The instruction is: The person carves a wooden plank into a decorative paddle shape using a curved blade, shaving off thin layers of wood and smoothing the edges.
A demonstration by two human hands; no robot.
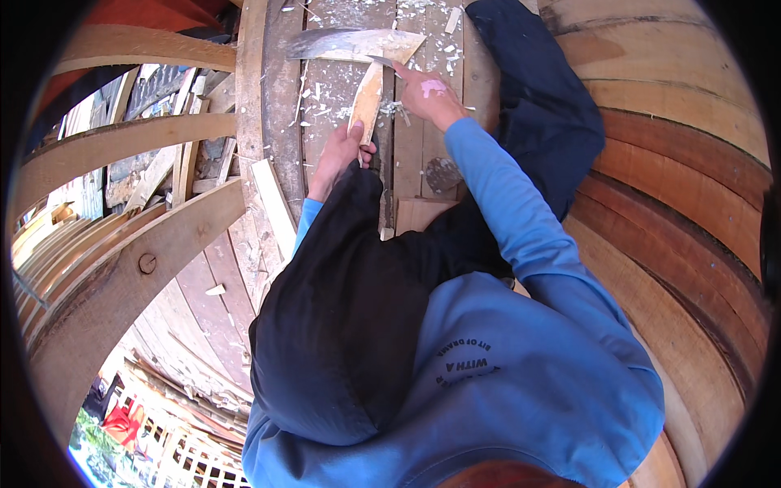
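Note:
My left hand point(343, 154) is closed around the lower end of a pale, narrow piece of wood point(368, 106), which points away from me. Beside its far end is my right hand point(429, 93), fingers curled and index finger stretched toward the tip. A pink patch marks the back of that hand. A short dark sliver point(381, 60) shows at the fingertip; what the curled fingers hold is hidden. Just beyond lies a broad, curved, grey-and-pale blade-like piece point(350, 45), its wide end to the right. I cannot tell whether the wood touches it.
Pale shavings lie over the planks point(317, 89) around my hands. Curved wooden ribs point(146, 264) stand at the left, with a loose pale strip point(274, 207) near them. Stacked curved boards point(675, 163) rise at the right. My dark trouser leg point(545, 106) stretches forward beside my right arm.

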